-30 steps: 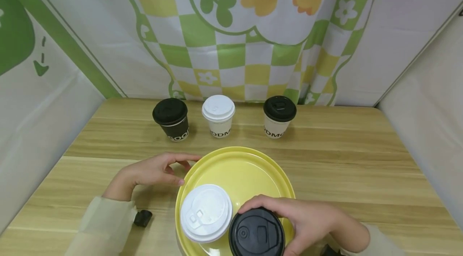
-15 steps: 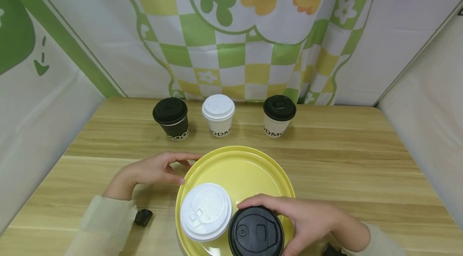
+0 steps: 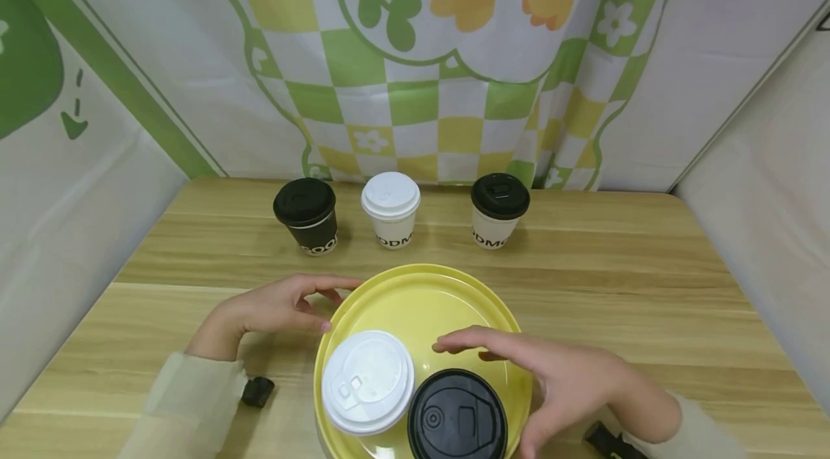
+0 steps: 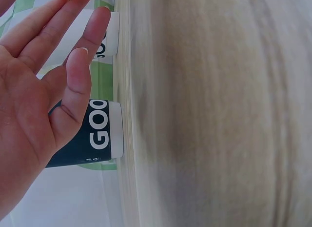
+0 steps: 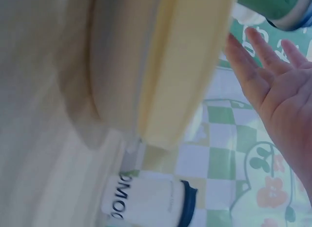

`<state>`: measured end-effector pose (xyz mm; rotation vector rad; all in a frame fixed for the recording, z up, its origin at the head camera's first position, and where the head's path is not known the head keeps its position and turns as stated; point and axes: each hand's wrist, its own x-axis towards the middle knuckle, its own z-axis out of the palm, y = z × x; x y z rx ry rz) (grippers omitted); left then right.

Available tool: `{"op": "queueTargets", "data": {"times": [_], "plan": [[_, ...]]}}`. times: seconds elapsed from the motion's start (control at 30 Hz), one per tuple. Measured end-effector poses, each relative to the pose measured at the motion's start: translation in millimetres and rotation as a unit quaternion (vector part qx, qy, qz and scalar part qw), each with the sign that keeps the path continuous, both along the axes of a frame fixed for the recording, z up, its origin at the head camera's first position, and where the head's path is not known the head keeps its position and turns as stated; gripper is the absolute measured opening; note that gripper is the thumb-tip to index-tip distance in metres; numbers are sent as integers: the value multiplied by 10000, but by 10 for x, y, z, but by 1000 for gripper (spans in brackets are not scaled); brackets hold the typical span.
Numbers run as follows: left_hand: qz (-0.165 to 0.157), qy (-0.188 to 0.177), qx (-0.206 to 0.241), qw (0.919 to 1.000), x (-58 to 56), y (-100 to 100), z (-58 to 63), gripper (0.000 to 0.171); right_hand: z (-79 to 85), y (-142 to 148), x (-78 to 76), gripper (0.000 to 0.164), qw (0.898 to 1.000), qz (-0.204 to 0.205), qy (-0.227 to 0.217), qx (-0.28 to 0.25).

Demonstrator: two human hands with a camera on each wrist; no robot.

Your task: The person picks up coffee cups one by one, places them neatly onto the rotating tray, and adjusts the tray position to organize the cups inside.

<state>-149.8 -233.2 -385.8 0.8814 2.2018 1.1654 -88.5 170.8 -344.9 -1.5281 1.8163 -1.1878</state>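
A round yellow tray (image 3: 447,300) carries a paper cup with a white lid (image 3: 368,381) and, to its right, one with a black lid (image 3: 457,416). My left hand (image 3: 279,308) touches the tray's left rim with its thumb and extended fingers; its open palm shows in the left wrist view. Over the tray's right side, my right hand (image 3: 558,380) has its fingers and thumb spread apart beside the black-lidded cup, gripping nothing. The right wrist view shows that hand's loose fingers just below the green side of a cup (image 5: 278,2).
Behind the tray stand three smaller cups: a black one with a black lid (image 3: 306,214), a white one with a white lid (image 3: 392,208) and a white one with a black lid (image 3: 498,208). A patterned curtain (image 3: 415,99) hangs at the wooden table's (image 3: 648,286) back edge.
My right hand has let go of the black-lidded cup and moved slightly right and away from it, fingers spreading. The left hand stays at the tray rim.
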Motion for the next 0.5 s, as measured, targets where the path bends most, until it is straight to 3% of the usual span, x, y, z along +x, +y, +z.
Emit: {"op": "queueTargets", "data": {"times": [0.23, 0.5], "plan": [[-11, 0, 32, 10000, -2, -6, -14, 64, 167, 72, -44, 99, 9914, -446, 1200, -263], [-25, -9, 72, 10000, 5, -12, -14, 64, 305, 145, -176, 99, 9626, -1364, 2337, 117]]}}
